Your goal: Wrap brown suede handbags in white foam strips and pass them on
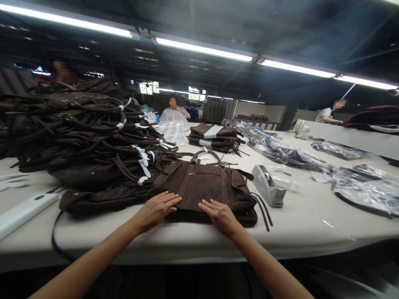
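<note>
A dark brown handbag [204,187] lies flat on the table in front of me, its handles pointing away and thin straps trailing off its right side. My left hand [160,209] rests on the bag's near left part with the fingers stretched out. On the near right part lies my right hand [220,214], fingers extended and a little apart. Neither hand grips anything. Under the front edge another dark layer shows; I cannot tell whether it is a second bag. A grey tape dispenser [268,187] stands just right of the bag.
A tall heap of brown bags [77,128] with white-wrapped handles fills the left. Stacked bags with pale bands [213,132] lie behind. Plastic-wrapped items [370,187] cover the right side. A white device [28,214] sits at the left edge. Several people are farther back.
</note>
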`<state>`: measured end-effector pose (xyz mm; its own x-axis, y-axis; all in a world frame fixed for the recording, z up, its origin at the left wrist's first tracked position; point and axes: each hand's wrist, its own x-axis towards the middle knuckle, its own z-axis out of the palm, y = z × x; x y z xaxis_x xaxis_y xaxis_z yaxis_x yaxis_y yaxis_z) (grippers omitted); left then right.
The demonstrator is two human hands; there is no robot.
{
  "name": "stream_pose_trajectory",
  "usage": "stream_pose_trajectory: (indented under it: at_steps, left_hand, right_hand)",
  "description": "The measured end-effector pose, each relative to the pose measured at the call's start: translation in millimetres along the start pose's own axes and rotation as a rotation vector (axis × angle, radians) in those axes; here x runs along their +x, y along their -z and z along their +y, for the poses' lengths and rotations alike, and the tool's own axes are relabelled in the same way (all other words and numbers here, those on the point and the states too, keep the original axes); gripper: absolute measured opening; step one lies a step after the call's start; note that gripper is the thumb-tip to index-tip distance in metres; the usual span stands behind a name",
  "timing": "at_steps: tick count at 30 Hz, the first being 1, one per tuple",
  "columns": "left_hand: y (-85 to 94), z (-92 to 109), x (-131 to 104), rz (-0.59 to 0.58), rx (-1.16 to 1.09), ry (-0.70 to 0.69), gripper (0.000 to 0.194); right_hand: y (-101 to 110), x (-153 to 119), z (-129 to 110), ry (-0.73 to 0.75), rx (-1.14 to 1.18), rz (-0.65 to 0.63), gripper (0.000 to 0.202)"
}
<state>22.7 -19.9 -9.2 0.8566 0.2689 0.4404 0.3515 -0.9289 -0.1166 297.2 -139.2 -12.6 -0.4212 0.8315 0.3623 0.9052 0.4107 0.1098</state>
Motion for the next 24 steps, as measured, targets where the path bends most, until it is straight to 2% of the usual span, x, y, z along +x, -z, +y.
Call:
stream_pose_trajectory:
  at_steps: [5,8,13,16,20,24]
  left_hand:
    - [22.2,-31,-12,-0.026,0.123,0.001,0.051]
    - [25.5,-39,-17,0.007,0.224,-0.005,0.044]
    - [11.8,-32,-40,0.062,0.263,-0.019,0.046]
    - [6.5,-21,-51,0.059,0.186,0.056,0.05]
    - [12.3,-23,-42,-0.071,0.001,0.222,0.051]
    - [24.5,-43,-17,-0.171,-0.073,0.313,0.049]
  right_hand:
    - [-3,1,5,0.006,0.066,0.026,0.057]
    - [-5,-1,2,-0.019,0.049,0.035,0.061]
    - [-12,-12,0,-0.07,0.05,0.057,0.07]
    - [-9,-17,-2,-0.124,0.098,0.06,0.077]
    - [7,-13,-12,-0.151,0.12,0.044,0.086]
    - [22,3,-29,-0.004,0.047,0.081,0.089]
